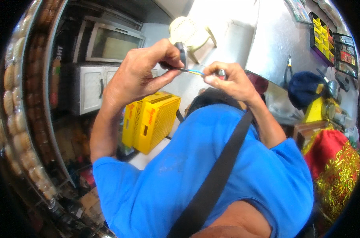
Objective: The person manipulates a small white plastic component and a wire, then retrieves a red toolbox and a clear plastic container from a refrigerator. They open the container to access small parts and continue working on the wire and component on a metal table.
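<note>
My left hand [150,69] is closed, with thumb and fingers pinching a dark piece [181,50] that looks like a black plug or thick cable end; its exact kind is unclear. Thin blue and yellow wires [195,72] run from it across the gap to my right hand [230,81]. There, thumb and forefinger grip the far ends of the wires. A small grey-and-red thing [222,73] pokes out of the same hand, mostly hidden by the fingers. Both hands are raised in front of my body, above the floor.
A metal table [272,47] at right bears pliers [288,71], a dark blue cap [305,89] and a yellow compartment box [322,38]. Yellow crates [158,123] stand below my left arm. Behind are a pale plastic stool [188,31] and a white cabinet [91,89]. Packed shelves [19,103] line the left.
</note>
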`<state>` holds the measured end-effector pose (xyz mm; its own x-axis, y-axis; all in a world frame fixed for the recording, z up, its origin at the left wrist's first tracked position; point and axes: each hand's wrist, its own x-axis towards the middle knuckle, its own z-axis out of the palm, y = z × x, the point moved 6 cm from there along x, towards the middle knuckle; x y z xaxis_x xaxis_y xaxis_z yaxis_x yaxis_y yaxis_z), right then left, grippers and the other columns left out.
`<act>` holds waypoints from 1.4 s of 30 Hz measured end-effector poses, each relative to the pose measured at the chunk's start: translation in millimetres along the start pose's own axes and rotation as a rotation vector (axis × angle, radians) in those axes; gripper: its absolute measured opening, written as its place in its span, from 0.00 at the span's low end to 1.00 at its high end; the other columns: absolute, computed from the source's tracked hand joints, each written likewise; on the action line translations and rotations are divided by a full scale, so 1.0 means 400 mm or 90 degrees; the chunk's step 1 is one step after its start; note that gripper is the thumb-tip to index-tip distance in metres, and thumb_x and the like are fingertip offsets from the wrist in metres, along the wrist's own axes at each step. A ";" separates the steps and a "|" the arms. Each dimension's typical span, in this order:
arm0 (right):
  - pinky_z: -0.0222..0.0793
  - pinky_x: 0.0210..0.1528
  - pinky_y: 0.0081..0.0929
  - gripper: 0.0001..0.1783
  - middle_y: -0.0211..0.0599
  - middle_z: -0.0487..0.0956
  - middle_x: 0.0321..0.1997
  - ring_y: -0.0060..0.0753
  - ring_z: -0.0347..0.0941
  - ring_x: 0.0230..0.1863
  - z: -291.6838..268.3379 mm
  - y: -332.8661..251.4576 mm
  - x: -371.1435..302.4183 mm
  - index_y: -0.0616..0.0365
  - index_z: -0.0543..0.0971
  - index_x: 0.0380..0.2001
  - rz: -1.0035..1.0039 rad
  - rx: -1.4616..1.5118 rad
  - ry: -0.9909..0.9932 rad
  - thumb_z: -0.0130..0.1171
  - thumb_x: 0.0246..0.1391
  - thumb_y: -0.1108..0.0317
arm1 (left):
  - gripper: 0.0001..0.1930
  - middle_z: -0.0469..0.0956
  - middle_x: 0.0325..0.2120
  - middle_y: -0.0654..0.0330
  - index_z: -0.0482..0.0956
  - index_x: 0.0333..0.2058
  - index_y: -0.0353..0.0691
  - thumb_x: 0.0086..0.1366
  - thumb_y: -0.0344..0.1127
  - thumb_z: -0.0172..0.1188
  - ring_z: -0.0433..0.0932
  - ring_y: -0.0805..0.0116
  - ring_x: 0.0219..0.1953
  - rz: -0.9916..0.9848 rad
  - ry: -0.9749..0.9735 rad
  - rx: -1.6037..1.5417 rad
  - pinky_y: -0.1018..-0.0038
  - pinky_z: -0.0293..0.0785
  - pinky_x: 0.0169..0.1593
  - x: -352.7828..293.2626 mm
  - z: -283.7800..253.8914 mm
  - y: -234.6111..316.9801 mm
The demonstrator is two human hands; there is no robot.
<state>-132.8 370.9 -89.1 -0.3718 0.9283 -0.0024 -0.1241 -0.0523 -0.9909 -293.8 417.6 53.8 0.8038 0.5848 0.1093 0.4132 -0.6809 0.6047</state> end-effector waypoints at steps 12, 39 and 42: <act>0.70 0.34 0.32 0.17 0.38 0.77 0.29 0.32 0.73 0.30 -0.030 -0.075 -0.001 0.62 0.78 0.40 -0.130 -0.238 0.003 0.63 0.57 0.58 | 0.10 0.81 0.29 0.57 0.78 0.32 0.36 0.51 0.20 0.69 0.82 0.63 0.31 0.060 -0.048 0.135 0.70 0.78 0.35 -0.013 0.001 0.028; 0.72 0.47 0.48 0.15 0.53 0.72 0.40 0.58 0.71 0.43 0.120 -0.136 0.029 0.63 0.67 0.41 -0.273 -0.426 -0.276 0.51 0.48 0.72 | 0.16 0.78 0.27 0.54 0.71 0.34 0.37 0.47 0.21 0.66 0.81 0.51 0.35 0.066 -0.351 0.068 0.62 0.75 0.37 0.071 -0.004 0.097; 0.72 0.46 0.47 0.14 0.53 0.72 0.40 0.58 0.72 0.43 0.123 -0.148 0.024 0.63 0.68 0.40 -0.227 -0.428 -0.300 0.51 0.48 0.72 | 0.16 0.78 0.27 0.54 0.71 0.34 0.37 0.47 0.21 0.66 0.81 0.51 0.34 0.069 -0.346 0.074 0.62 0.75 0.36 0.068 -0.003 0.103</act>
<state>-174.5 364.8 -23.9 -0.7721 0.5925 0.2299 0.2056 0.5752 -0.7918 -255.5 406.0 82.5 0.9365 0.2181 -0.2747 0.3352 -0.7868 0.5182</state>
